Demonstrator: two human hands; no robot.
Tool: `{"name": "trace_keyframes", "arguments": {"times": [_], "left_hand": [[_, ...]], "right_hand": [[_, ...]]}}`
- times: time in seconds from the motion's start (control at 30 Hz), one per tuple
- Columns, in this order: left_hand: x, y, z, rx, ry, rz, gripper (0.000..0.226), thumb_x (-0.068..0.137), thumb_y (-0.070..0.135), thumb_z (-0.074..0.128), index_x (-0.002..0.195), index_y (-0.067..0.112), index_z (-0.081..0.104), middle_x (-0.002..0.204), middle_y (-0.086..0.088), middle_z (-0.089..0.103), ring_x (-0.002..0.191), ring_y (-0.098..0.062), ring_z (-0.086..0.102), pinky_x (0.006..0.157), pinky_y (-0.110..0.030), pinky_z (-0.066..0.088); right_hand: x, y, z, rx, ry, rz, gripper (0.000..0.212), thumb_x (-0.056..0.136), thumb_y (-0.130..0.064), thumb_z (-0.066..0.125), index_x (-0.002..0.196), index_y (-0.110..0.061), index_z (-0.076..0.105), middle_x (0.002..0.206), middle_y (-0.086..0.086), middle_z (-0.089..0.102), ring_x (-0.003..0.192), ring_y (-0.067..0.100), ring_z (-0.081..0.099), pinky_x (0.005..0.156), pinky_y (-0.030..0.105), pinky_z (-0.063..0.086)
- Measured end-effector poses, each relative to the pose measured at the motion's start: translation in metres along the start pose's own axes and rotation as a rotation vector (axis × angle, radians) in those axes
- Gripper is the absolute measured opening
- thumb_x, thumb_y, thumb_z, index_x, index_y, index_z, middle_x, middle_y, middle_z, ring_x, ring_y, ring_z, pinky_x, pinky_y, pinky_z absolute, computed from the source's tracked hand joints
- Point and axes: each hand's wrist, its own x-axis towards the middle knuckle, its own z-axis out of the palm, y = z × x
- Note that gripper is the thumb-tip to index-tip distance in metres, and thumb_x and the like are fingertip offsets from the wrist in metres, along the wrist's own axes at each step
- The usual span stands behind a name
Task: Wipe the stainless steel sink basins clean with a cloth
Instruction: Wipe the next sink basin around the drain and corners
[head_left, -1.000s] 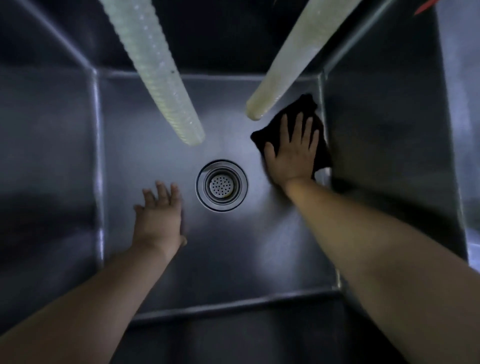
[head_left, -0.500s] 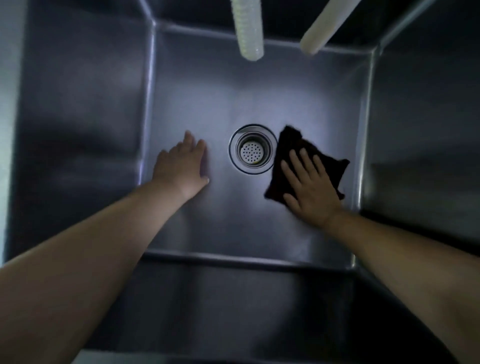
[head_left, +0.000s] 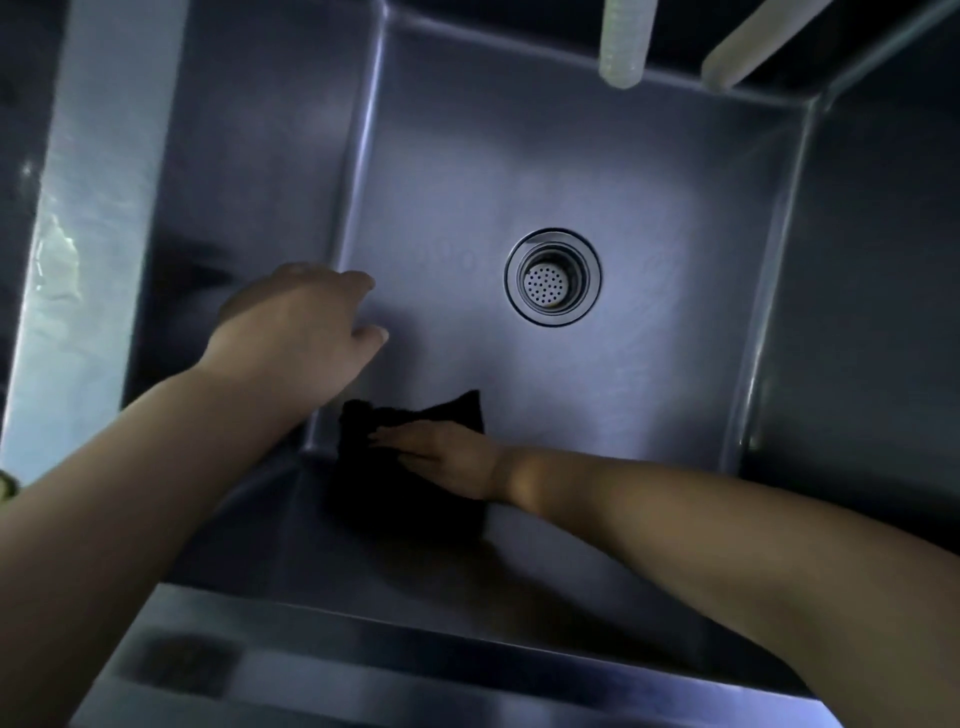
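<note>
The right hand (head_left: 447, 460) is pressing flat, fingers spread, on the limp dark cloth (head_left: 410, 483) bunching in the basin (head_left: 519, 171) corner, while the left hand (head_left: 301, 332) is hovering loosely curled, holding nothing.

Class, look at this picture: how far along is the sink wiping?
Done: cannot be judged; the basin floor shows no obvious dirt, but the light is dim. In hand: the right hand presses the dark cloth flat into the near left corner, while the left hand hovers or rests alongside. Left: the walls, the drain, and any other basin.
</note>
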Motion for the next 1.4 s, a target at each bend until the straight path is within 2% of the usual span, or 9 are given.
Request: {"name": "trace_keyframes", "arguments": {"times": [0.1, 0.23, 0.33, 0.63, 0.83, 0.97, 1.13, 1.23, 1.4], "left_hand": [[-0.002, 0.001, 0.004, -0.004, 0.012, -0.001, 0.048, 0.087, 0.044, 0.052, 0.129, 0.021, 0.05, 0.126, -0.008, 0.058, 0.119, -0.029, 0.049, 0.093, -0.045, 0.046], [-0.001, 0.008, 0.008, -0.032, 0.019, 0.016, 0.046, 0.087, 0.043, 0.052, 0.128, 0.021, 0.051, 0.121, -0.009, 0.061, 0.113, -0.031, 0.053, 0.09, -0.044, 0.048], [-0.002, 0.017, 0.008, -0.045, -0.003, 0.046, 0.044, 0.089, 0.044, 0.05, 0.128, 0.023, 0.051, 0.119, -0.009, 0.061, 0.11, -0.031, 0.055, 0.088, -0.042, 0.049], [-0.004, 0.034, 0.001, 0.007, -0.066, 0.104, 0.038, 0.093, 0.042, 0.042, 0.125, 0.023, 0.05, 0.121, -0.005, 0.062, 0.109, -0.029, 0.056, 0.088, -0.037, 0.048], [-0.004, 0.017, -0.002, 0.003, -0.071, 0.057, 0.039, 0.094, 0.04, 0.042, 0.129, 0.024, 0.048, 0.125, -0.007, 0.06, 0.111, -0.03, 0.056, 0.09, -0.037, 0.047], [-0.002, 0.003, -0.001, -0.007, -0.092, 0.023, 0.036, 0.092, 0.038, 0.046, 0.123, 0.022, 0.052, 0.126, -0.009, 0.06, 0.113, -0.031, 0.056, 0.094, -0.039, 0.046], [0.005, -0.003, 0.004, 0.045, -0.125, 0.0, 0.036, 0.092, 0.043, 0.042, 0.122, 0.026, 0.052, 0.128, -0.003, 0.058, 0.115, -0.028, 0.055, 0.093, -0.037, 0.046], [0.012, 0.001, 0.007, 0.072, -0.149, 0.005, 0.036, 0.092, 0.045, 0.04, 0.123, 0.029, 0.05, 0.128, -0.001, 0.058, 0.114, -0.027, 0.055, 0.091, -0.036, 0.046], [0.023, 0.018, 0.015, 0.129, -0.201, 0.063, 0.033, 0.093, 0.044, 0.036, 0.118, 0.027, 0.05, 0.12, 0.0, 0.059, 0.106, -0.024, 0.057, 0.075, -0.031, 0.043]], "right_hand": [[0.009, -0.015, 0.011, 0.22, -0.139, 0.253, 0.042, 0.1, -0.022, 0.044, 0.141, -0.015, 0.042, 0.149, 0.008, 0.038, 0.136, 0.023, 0.035, 0.115, 0.027, 0.018], [-0.034, -0.003, 0.01, 0.195, -0.198, 0.356, 0.048, 0.101, -0.028, 0.039, 0.148, -0.025, 0.029, 0.155, 0.0, 0.026, 0.142, 0.016, 0.022, 0.109, 0.014, 0.0], [-0.089, 0.013, -0.004, 0.121, -0.201, 0.461, 0.05, 0.101, -0.027, 0.038, 0.149, -0.027, 0.024, 0.156, -0.003, 0.023, 0.143, 0.014, 0.02, 0.113, 0.021, -0.002], [-0.216, 0.019, -0.044, -0.06, -0.279, 0.993, 0.042, 0.105, -0.026, 0.024, 0.133, -0.003, 0.043, 0.142, 0.016, 0.043, 0.127, 0.028, 0.044, 0.104, 0.03, 0.031], [-0.172, -0.015, -0.033, 0.008, -0.228, 0.827, 0.034, 0.103, -0.025, 0.029, 0.127, -0.012, 0.05, 0.137, 0.013, 0.047, 0.115, 0.02, 0.047, 0.098, 0.022, 0.028], [-0.105, -0.051, -0.014, 0.167, -0.217, 0.605, 0.039, 0.101, -0.028, 0.039, 0.139, -0.019, 0.042, 0.145, 0.007, 0.041, 0.129, 0.021, 0.04, 0.106, 0.018, 0.02], [-0.052, -0.077, -0.005, 0.194, -0.141, 0.441, 0.047, 0.092, -0.017, 0.049, 0.138, -0.025, 0.046, 0.139, 0.004, 0.05, 0.121, 0.022, 0.05, 0.097, 0.023, 0.035], [-0.062, -0.062, -0.011, 0.094, -0.074, 0.43, 0.046, 0.09, -0.011, 0.05, 0.134, -0.025, 0.052, 0.134, 0.005, 0.056, 0.115, 0.023, 0.054, 0.089, 0.016, 0.037], [-0.114, -0.003, -0.042, -0.175, -0.202, 0.594, 0.037, 0.087, -0.003, 0.046, 0.12, -0.012, 0.063, 0.122, 0.015, 0.062, 0.11, 0.029, 0.059, 0.093, 0.03, 0.045]]}}
